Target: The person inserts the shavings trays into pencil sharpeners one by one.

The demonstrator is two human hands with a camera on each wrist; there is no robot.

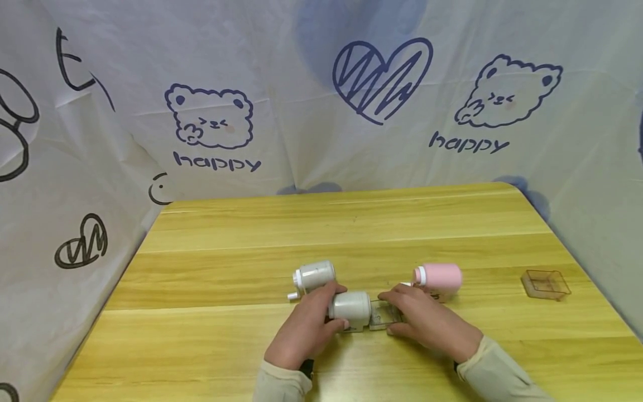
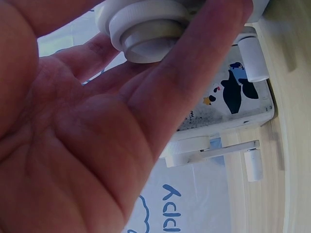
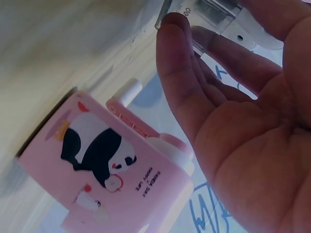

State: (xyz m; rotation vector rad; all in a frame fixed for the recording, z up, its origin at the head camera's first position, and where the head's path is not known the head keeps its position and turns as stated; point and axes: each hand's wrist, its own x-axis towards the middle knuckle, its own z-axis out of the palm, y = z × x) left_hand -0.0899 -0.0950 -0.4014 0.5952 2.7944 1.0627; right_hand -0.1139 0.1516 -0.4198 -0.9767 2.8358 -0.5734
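Three crank-handled sharpeners count for us in the head view, all on the wooden table [image 1: 211, 346]: a grey sharpener [image 1: 317, 274] on the left, a pink sharpener [image 1: 443, 276] on the right, and between them, nearer, a pale sharpener [image 1: 351, 306] that the left hand [image 1: 303, 332] grips, fingers and thumb curled round it. We see the right hand [image 1: 432, 321] pinching a clear drawer [image 1: 383, 316] just beside the pale sharpener's right end; whether any of it sits inside, we can't tell. To do this well, we'd brace the body firmly, hold the drawer level and square to the slot, and move it straight, since a tilt would likely jam it or spill shavings. A clear box [image 1: 543, 290] stands well apart at far right. Cloth [image 1: 291, 111] behind reads "happy" twice, under bear drawings. In the left wrist view we get a white round knob [image 2: 148, 39] by the curled fingers, a panda print [image 2: 232, 92] on a pale body, and part of "happy"; small lettering there is unreadable. In the right wrist view, the pink side reads "PANDA DAY" and "HAPPY LIFE"; the drawer shows letters starting "de", the rest hidden by a finger.
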